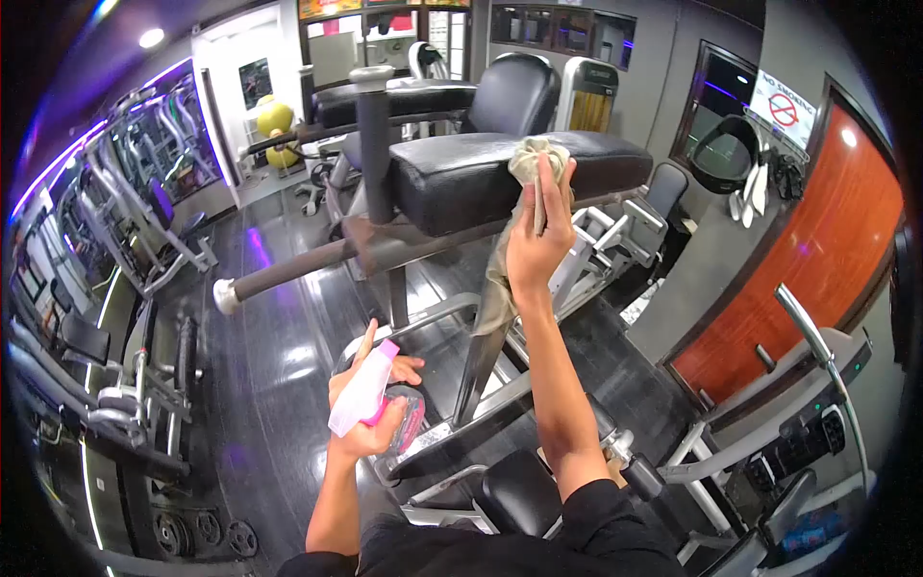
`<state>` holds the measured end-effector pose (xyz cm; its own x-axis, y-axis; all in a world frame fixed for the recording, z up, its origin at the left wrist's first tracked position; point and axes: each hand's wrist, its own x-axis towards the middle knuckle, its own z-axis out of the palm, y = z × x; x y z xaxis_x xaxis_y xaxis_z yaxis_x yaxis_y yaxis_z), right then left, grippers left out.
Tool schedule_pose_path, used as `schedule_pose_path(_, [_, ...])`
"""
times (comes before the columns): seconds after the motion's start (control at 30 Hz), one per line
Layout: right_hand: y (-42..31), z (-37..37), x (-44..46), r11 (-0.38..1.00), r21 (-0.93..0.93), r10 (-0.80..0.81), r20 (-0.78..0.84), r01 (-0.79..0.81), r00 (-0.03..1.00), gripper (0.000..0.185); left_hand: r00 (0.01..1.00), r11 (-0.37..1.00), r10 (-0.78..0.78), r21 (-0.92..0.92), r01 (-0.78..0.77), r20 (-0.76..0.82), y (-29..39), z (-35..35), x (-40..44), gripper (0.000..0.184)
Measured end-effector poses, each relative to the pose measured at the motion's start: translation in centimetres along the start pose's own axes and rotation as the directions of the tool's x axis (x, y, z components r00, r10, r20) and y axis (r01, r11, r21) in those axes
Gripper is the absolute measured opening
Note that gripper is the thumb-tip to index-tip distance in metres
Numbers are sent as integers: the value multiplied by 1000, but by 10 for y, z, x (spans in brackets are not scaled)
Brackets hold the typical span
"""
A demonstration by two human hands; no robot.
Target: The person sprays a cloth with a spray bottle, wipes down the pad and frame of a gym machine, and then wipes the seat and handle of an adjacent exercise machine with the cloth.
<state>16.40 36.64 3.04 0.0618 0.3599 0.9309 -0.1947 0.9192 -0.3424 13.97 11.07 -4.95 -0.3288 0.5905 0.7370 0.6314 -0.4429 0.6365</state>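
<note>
My right hand point(541, 240) is closed on a beige cloth point(538, 162), pressing it against the side and top edge of a black padded bench point(452, 188). Part of the cloth hangs down below the wrist, along the machine's frame. Lower and to the left, my left hand point(370, 413) grips a spray bottle point(365, 389) with a pink and white head. Its index finger stretches forward, and the bottle's clear body with a pink label shows partly behind the fingers. The bottle is apart from the pad.
A grey bar point(288, 274) with a white end cap juts left from the bench. Behind stands another machine with a black backrest point(514, 91). A counter with an orange panel point(803, 279) is at right. Weight plates point(173, 532) lie on the floor at lower left.
</note>
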Motion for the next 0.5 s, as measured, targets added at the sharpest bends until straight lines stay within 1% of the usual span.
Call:
schedule_pose_path(0.03, [-10,2,2,998,34,-59,54,57,997,45,999,999,-36,10,36,-35,3,-3,-8,27])
schedule_pose_path(0.07, [-20,12,-6,980,76,-195,117,187,974,52,981,996,-75,-55,67,-177,13,2,-12,22])
schedule_pose_path(0.1, [-35,25,-18,943,124,-327,172,309,929,60,979,997,-74,-46,66,-188,16,2,-18,22])
schedule_pose_path(0.17, [-60,36,-30,897,183,-442,326,403,836,59,930,971,-210,-179,161,-303,22,1,-31,24])
schedule_pose_path(0.2, [-74,42,-31,896,204,-444,402,395,800,57,954,990,-138,-73,123,-265,20,-5,-36,23])
schedule_pose_path(0.23, [-86,49,-35,896,225,-444,477,382,759,56,951,989,-143,-67,129,-275,20,-7,-39,23])
schedule_pose_path(0.27, [-88,66,-35,892,163,-447,455,422,770,52,948,990,-143,-53,133,-284,21,-8,-43,23])
schedule_pose_path(0.3, [-92,72,-41,893,169,-447,455,418,770,52,946,990,-141,-39,136,-291,22,-10,-45,22])
schedule_pose_path(0.33, [-94,77,-46,948,69,-303,495,310,814,50,946,990,-142,-35,138,-292,23,-12,-48,22])
schedule_pose_path(0.37, [-95,82,-48,979,-35,-153,519,200,841,49,953,995,-100,0,104,-285,24,-15,-49,22])
schedule_pose_path(0.4, [-93,85,-51,989,17,-133,493,144,860,46,959,997,-57,34,69,-278,24,-17,-50,21])
schedule_pose_path(0.43, [-91,86,-55,989,21,-135,498,144,856,46,957,997,-60,35,73,-285,24,-16,-53,21])
schedule_pose_path(0.5, [-87,84,-61,951,23,-301,298,309,906,55,927,981,-193,-71,180,-323,25,-12,-60,20])
